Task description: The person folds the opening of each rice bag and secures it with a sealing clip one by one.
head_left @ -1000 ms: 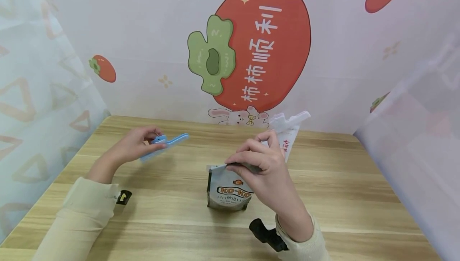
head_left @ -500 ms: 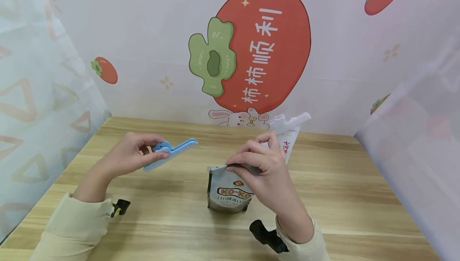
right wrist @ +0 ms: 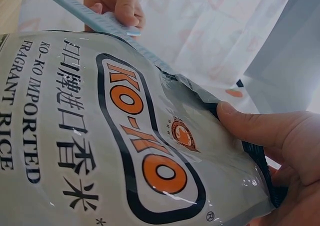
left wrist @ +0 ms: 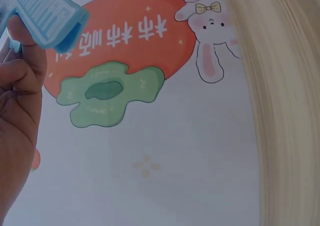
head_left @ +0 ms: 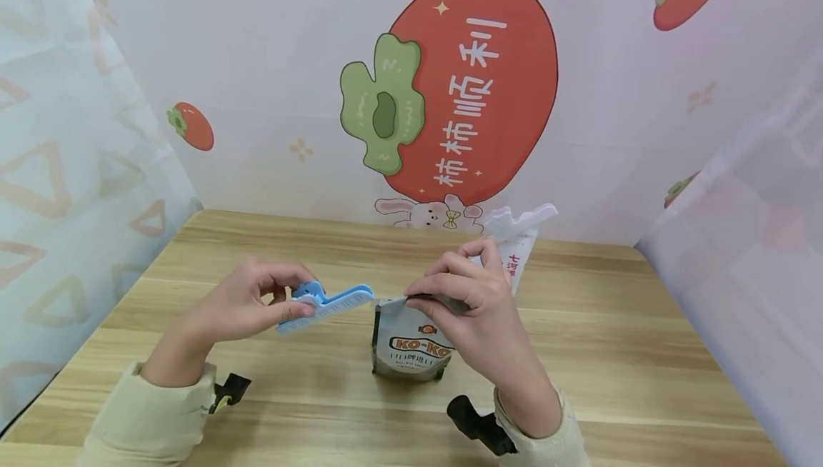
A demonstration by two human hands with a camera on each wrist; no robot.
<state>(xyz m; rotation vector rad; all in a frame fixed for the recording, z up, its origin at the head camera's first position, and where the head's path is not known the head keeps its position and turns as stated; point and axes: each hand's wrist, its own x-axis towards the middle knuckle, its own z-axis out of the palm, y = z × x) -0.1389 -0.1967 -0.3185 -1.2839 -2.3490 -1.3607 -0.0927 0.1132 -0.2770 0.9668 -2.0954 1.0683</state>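
My left hand point(head_left: 241, 303) pinches a blue bag clip point(head_left: 343, 300) between thumb and fingers, its long ribbed bar pointing right. The clip's tip comes close to the top left corner of a KO-KO rice bag point(head_left: 411, 353), which stands upright on the table. With thumb and fingers, my right hand point(head_left: 472, 310) grips the bag's top edge, covering its upper right part. In the right wrist view, the bag's printed front point(right wrist: 150, 136) fills much of the picture, and the clip point(right wrist: 100, 16) shows behind its edge. The left wrist view catches the clip point(left wrist: 52, 16) at upper left.
Behind my right hand stands a white bag point(head_left: 519, 256) with red characters, a white clip point(head_left: 524, 221) across its top. The wooden table point(head_left: 598, 353) meets a printed backdrop point(head_left: 276, 74) at the back. Black wrist mounts point(head_left: 479, 424) stick out from the sleeves.
My left hand has carried the blue clip right and nearer, up to the rice bag's top left corner. The right hand keeps its grip on the bag almost unmoved.
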